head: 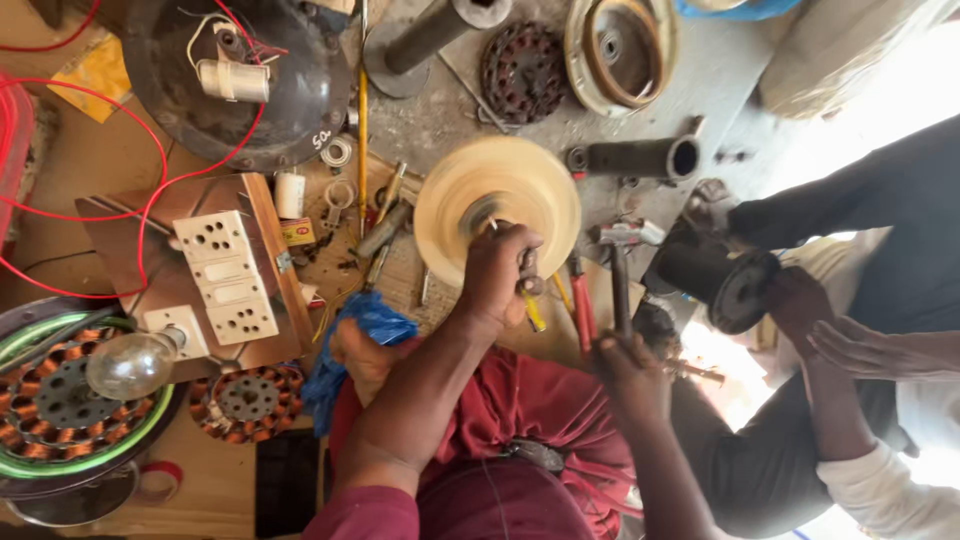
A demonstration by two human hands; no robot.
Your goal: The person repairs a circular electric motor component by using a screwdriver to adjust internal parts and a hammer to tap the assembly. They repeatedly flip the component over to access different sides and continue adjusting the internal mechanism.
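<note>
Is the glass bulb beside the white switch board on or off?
Off. The glass bulb looks clear and dull, with no glow inside and no light cast on the switch board beside it.

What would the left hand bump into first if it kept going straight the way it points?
Most likely the pale round disc. The left hand points up the picture, holding a yellow-handled tool, and the disc's metal hub sits right at its knuckles. Depth is hard to judge, so they may already touch.
</note>
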